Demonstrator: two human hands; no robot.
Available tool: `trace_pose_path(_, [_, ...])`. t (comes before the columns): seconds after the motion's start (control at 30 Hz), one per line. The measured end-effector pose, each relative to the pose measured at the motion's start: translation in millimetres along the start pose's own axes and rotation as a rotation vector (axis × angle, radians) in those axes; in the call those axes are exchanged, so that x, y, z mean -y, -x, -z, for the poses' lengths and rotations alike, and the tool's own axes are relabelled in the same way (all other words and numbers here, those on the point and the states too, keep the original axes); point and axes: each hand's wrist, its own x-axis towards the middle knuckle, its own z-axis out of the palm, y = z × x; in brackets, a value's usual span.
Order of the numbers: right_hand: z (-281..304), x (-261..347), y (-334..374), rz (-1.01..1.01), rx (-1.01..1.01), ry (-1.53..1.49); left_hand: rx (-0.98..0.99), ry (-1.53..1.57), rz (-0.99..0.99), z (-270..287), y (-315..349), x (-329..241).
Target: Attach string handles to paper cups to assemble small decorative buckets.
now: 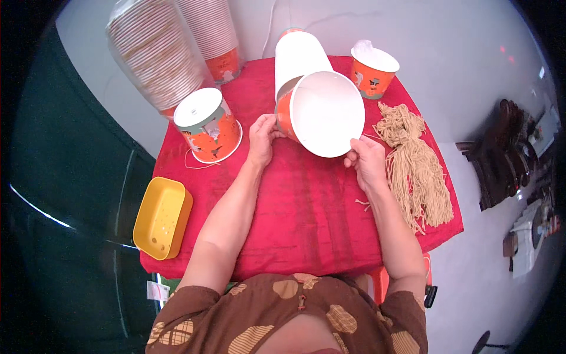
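Between my two hands an orange paper bucket (328, 115) with a white inside is tilted, its round mouth facing me. My left hand (263, 139) is closed on its orange side near the base. Thumb and fingers of my right hand (367, 159) pinch its rim at the lower right. Just behind it lies a long white cylinder (302, 56) with an orange end, partly hidden by the bucket. Beside my right hand is a bundle of beige cords (417, 168). To the left an orange bucket (213, 135) stands upside down, a thin cord at its rim.
A red cloth (295, 224) covers the table. Tall bucket stacks (154, 56) in clear plastic stand at the back left. At the back right is an orange bucket (372, 79) with whitish plastic in it. A yellow tub (160, 218) sits at the left edge.
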Motion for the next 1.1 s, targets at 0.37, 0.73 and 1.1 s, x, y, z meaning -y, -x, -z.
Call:
trace_pose_path(0.37, [14.9,-7.6,-0.4,0.147,-0.084,0.418,-0.050,0.099,-0.014,-6.3,-4.8,-5.7])
trace_pose_path(0.73, [-1.2,-8.2,9.3,0.930,0.040,1.054,-0.031,-0.117,-0.018,-30.9,0.8,-39.3])
trace_pose_path(1.1, [-10.8,-16.1,20.2,0.570,0.040,0.503,0.111,-0.501,0.063,-45.9,8.6,-99.2])
